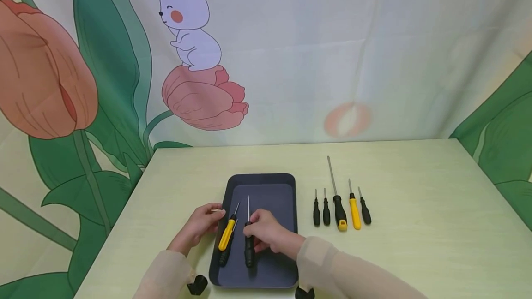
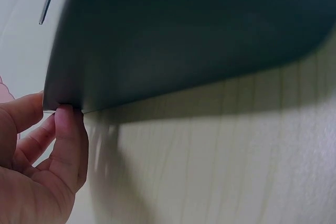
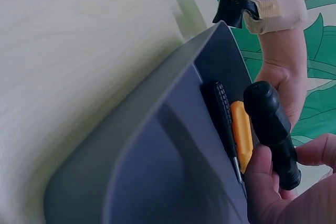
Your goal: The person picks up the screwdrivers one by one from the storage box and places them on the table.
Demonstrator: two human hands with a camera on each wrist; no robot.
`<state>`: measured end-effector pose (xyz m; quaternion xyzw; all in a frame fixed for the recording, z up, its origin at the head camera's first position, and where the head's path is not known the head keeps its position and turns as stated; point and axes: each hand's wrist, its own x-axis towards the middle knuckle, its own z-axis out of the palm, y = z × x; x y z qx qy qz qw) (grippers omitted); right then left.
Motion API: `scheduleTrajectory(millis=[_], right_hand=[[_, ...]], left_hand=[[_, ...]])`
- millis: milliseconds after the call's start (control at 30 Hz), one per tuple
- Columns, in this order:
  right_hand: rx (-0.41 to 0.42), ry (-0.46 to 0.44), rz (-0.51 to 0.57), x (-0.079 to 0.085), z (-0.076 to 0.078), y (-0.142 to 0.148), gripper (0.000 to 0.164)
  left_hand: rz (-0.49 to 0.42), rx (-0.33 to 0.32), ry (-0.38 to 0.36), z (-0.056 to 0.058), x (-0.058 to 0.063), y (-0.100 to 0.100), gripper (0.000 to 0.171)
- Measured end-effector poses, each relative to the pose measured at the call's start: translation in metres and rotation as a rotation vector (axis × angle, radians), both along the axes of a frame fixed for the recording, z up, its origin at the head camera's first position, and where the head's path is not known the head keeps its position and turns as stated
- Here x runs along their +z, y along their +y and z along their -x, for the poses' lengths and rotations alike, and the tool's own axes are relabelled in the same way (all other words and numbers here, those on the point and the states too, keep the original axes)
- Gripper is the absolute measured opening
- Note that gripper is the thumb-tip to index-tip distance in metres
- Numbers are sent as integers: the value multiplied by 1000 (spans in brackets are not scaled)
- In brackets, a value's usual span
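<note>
A dark blue-grey tray (image 1: 276, 271) lies on the table. My left hand (image 1: 203, 223) grips its left rim; in the left wrist view the thumb and fingers (image 2: 65, 145) pinch the tray's edge. Over the tray, my right hand (image 1: 269, 230) pinches a black-handled screwdriver (image 1: 249, 250) with its shaft pointing to the far side. The right wrist view shows the thick handle (image 3: 270, 116) between thumb and fingers, raised off the tray floor. Along the tray's left side lie a yellow-handled screwdriver (image 1: 226, 235) and a black-handled one (image 3: 219, 109), partly hidden beneath it in the head view.
Right of the tray, several screwdrivers lie in a row, shafts pointing away. Among them are a long black one with a yellow end (image 1: 338, 211), a yellow one (image 1: 354, 213) and small black ones, such as the leftmost screwdriver (image 1: 317, 213). A printed curtain (image 1: 291, 59) hangs behind the table.
</note>
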<state>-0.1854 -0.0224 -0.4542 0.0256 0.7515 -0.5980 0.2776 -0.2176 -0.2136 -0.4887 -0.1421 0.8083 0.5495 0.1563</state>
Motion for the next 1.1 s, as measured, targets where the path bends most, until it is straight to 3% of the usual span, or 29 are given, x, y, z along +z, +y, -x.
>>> scheduleTrajectory(millis=[533, 1100], right_hand=[[-23, -23, 81, 8, 13, 24, 28], [-47, -24, 97, 17, 30, 58, 27]], left_hand=[[-20, -2, 17, -1, 0, -1, 38], [-12, -2, 5, -1, 0, -1, 38]])
